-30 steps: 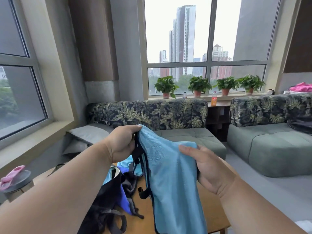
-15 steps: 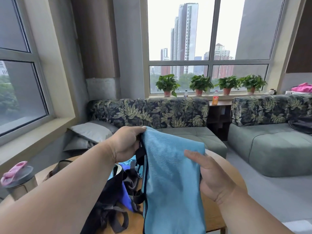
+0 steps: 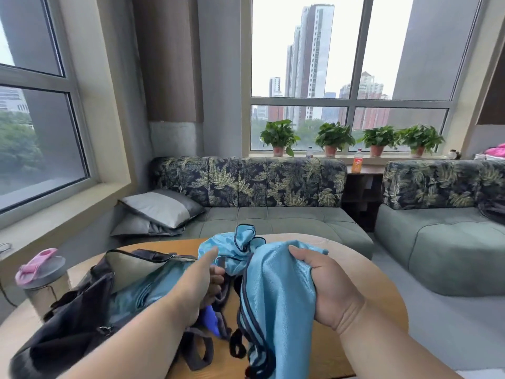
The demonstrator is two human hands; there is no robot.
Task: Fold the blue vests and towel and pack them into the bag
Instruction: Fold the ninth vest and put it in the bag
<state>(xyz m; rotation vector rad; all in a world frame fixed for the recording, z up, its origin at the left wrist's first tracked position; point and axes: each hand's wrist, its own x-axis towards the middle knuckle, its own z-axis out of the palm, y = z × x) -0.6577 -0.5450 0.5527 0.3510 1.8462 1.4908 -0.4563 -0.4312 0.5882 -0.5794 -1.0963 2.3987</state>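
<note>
**Folding is under way; the bag waits open**

At the far left a bottle with a pink lid [image 3: 41, 272] stands on the wooden bench [image 3: 355, 272]. Beside it lies the dark bag [image 3: 82, 318], its mouth open, and some light blue cloth [image 3: 142, 294] already shows inside, probably a packed piece.

The left hand [image 3: 202, 285] reaches over the bag's edge; its thumb is straight and its fingers curl around dark trim at the crumpled blue vest [image 3: 235, 250], so this grip seems closed on the vest. To the right, the right hand [image 3: 325, 285] holds the hanging blue cloth [image 3: 276, 305] with a closed grip, the fabric bunched in the fist.

I judge the step is gathering and folding. Next, the cloth must be laid flat or doubled, then put into the open bag.
</note>
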